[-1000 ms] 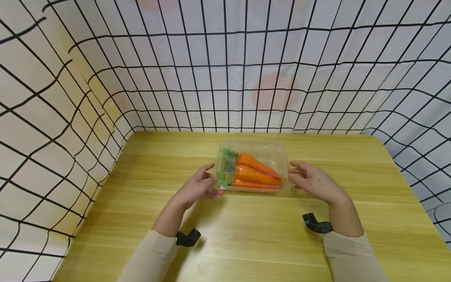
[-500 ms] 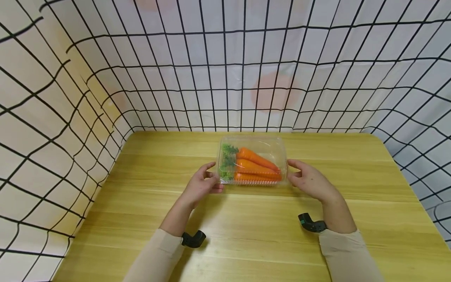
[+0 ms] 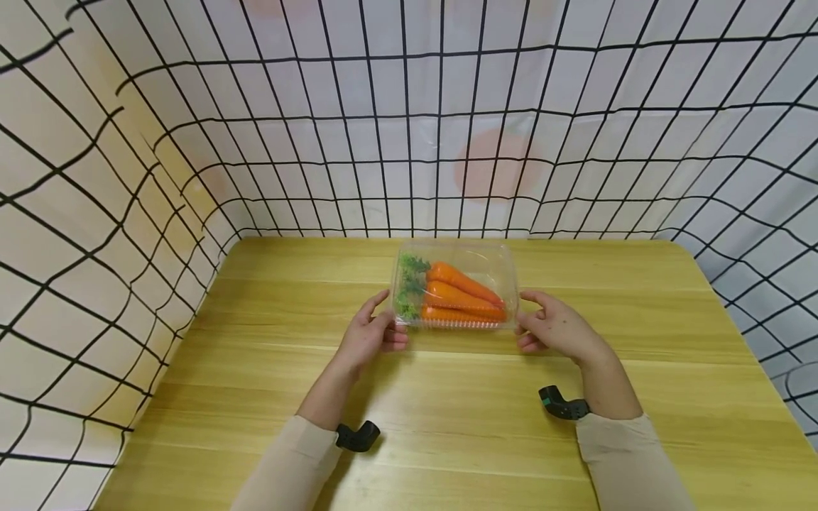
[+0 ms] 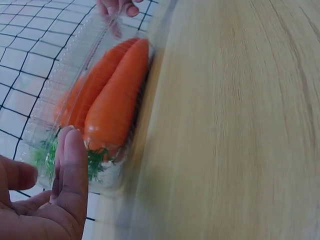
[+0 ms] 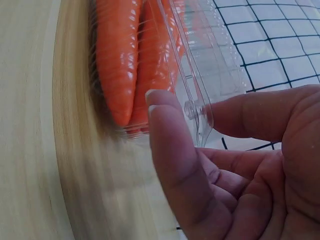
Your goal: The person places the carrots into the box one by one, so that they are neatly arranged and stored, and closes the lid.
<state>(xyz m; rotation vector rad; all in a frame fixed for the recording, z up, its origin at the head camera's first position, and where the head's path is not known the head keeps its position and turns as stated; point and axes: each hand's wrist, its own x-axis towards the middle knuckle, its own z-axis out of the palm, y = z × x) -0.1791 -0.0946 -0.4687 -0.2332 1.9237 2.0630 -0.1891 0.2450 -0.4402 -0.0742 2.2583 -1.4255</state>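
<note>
A clear plastic clamshell box (image 3: 488,259) lies toward the back of the wooden table, its lid down. Inside are three orange carrots (image 3: 463,291) with green leafy tops (image 3: 412,284) at the left end. My left hand (image 3: 367,337) is at the box's front left corner; in the left wrist view its fingers (image 4: 72,165) extend in front of the leafy end, thumb apart from them. My right hand (image 3: 559,330) is at the front right corner. In the right wrist view its thumb (image 5: 245,117) touches the box's rim, while its fingers spread beside the end wall.
Black wire grid panels (image 3: 441,142) stand along the back and both sides, with pale sheeting behind them. The wooden tabletop (image 3: 447,426) stretches in front of the box. Each wrist wears a small black camera mount (image 3: 358,436).
The box has moved away from me toward the back grid, both hands travelling with it. Lately the right hand's lower fingers have come into sight below the box's corner.
</note>
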